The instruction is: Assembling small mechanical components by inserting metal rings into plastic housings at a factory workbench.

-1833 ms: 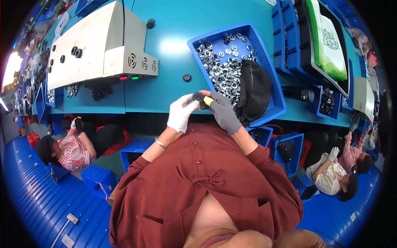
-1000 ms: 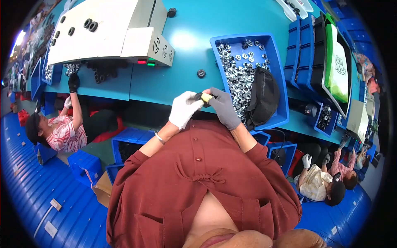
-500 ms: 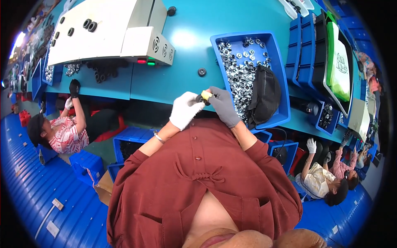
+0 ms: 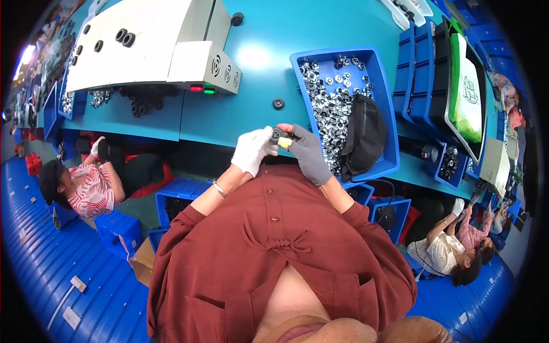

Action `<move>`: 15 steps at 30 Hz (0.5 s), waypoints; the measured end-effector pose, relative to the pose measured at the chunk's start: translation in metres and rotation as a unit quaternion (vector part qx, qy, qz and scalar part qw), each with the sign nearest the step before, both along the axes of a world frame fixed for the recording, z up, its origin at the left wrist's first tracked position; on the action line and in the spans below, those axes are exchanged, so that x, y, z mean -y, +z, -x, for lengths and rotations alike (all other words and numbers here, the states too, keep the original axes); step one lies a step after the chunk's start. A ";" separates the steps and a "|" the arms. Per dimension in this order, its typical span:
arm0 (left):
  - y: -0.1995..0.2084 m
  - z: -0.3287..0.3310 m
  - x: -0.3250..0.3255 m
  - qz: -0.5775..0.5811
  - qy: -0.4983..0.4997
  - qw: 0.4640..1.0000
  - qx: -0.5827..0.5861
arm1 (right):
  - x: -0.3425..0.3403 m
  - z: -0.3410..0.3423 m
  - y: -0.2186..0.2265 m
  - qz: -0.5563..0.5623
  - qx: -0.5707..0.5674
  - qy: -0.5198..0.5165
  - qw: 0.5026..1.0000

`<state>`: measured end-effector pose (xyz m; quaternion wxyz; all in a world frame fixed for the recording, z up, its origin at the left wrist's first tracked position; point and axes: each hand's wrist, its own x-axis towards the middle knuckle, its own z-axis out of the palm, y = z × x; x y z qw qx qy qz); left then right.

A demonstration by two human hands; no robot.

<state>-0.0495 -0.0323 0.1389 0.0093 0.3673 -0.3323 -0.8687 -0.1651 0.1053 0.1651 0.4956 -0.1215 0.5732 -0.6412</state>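
Note:
In front of my chest, at the table's near edge, both hands meet at a small black wheel point(image 4: 275, 135). My left hand point(image 4: 250, 152), in a white glove, pinches it from the left. My right hand point(image 4: 310, 155), in a grey glove with a bare fingertip showing, closes on its right side. A small yellow piece point(image 4: 285, 142) sits at the right hand's fingers; whether it is held or a finger cover, I cannot tell. Another black wheel point(image 4: 278, 103) lies on the table. Right of my hands stands a blue bin point(image 4: 384, 77) of shiny metal parts, with a black pouch point(image 4: 365, 134) on them.
A cream machine point(image 4: 143, 43) with red and green buttons stands at the left, black rings on its top. Stacked blue trays point(image 4: 423, 71) and a green-white bag point(image 4: 468, 91) are at the right. Other people work at both sides. Blue crates point(image 4: 183, 191) stand below the table.
My hands have turned the wheel so its face shows more, and the yellow piece has moved slightly down. The left hand shifted slightly left. Co-workers' arms at both sides moved.

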 end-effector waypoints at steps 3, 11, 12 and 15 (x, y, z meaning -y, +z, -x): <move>0.002 0.004 -0.002 -0.001 0.016 1.000 0.015 | 0.002 -0.001 0.001 -0.012 -0.013 -0.009 1.000; -0.004 0.005 -0.001 0.040 0.007 0.998 0.042 | 0.005 0.002 -0.011 -0.029 -0.100 0.011 0.995; -0.006 0.004 -0.001 0.041 0.008 0.998 0.042 | 0.005 0.002 -0.012 -0.025 -0.098 0.011 0.995; -0.009 0.005 0.000 0.013 0.010 1.000 0.026 | 0.005 0.005 -0.015 -0.016 -0.087 0.005 0.996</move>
